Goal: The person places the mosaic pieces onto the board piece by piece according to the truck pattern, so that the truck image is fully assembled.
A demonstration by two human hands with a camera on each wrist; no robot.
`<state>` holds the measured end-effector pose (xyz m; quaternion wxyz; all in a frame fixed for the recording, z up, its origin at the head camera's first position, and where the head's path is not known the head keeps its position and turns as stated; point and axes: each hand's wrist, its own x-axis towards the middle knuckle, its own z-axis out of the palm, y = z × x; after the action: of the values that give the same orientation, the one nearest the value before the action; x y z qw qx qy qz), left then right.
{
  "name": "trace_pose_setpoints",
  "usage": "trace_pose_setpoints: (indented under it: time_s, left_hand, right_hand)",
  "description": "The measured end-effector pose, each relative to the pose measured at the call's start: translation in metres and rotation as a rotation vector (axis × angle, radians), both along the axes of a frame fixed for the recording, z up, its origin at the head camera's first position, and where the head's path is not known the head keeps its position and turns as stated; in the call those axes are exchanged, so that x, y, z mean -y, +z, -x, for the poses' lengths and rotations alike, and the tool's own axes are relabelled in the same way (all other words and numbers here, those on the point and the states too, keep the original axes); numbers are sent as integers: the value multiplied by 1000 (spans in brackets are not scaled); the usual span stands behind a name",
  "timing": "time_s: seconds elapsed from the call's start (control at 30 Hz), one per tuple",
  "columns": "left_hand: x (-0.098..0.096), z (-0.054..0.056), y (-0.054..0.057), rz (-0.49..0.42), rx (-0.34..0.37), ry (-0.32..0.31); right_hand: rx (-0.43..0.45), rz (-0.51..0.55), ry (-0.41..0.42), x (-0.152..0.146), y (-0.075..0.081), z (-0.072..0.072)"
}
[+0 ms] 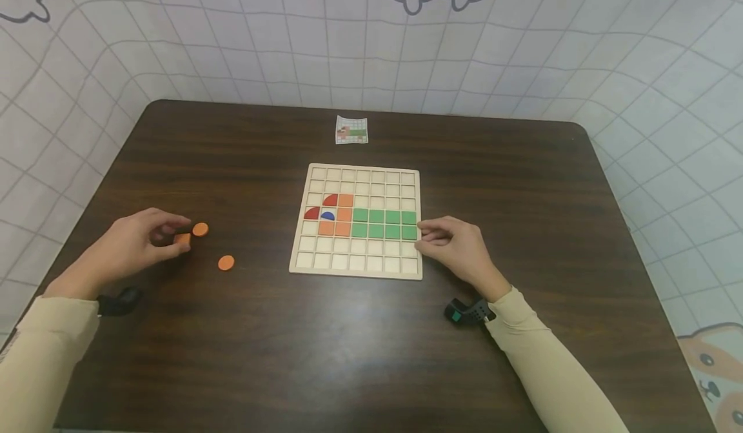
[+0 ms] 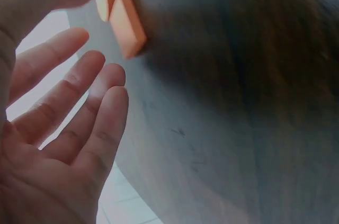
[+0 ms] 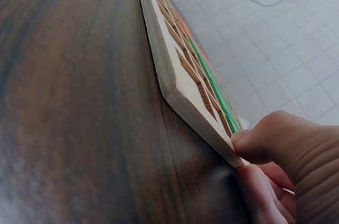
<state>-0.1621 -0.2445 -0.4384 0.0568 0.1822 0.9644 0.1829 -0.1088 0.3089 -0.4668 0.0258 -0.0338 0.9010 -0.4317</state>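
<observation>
My left hand (image 1: 135,238) is low over the left of the table, its thumb and fingers spread about an orange square tile (image 1: 182,239). In the left wrist view the fingers stand apart from that tile. An orange disc (image 1: 200,229) lies right beside it, and a second orange disc (image 1: 226,262) lies nearer the middle. With thumb and fingers, my right hand (image 1: 460,247) grips the right edge of a wooden grid board (image 1: 355,274). Green squares (image 1: 376,223), orange squares (image 1: 344,215), red quarter circles (image 1: 330,200) and a blue half circle (image 1: 327,215) sit in its cells.
Behind the board lies a small picture card (image 1: 351,130) with a coloured grid pattern. The dark wooden table (image 1: 511,175) is bordered at the back and sides by a white gridded curtain (image 1: 348,52).
</observation>
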Motion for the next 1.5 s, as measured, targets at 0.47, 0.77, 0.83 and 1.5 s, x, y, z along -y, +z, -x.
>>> trace_pose_setpoints:
  time_s: [0.47, 0.77, 0.83, 1.5]
  left_hand:
    - [4, 5, -8, 11, 21, -17]
    - [2, 4, -7, 26, -54, -37]
    - [0, 4, -4, 26, -70, -42]
    - [-56, 13, 8, -53, -106, -125]
  right_hand:
    - [-19, -3, -5, -3, 1, -1]
    - [-8, 10, -3, -2, 3, -1]
    - [-6, 16, -1, -2, 3, -1]
    - [-22, 24, 2, 1, -2, -1]
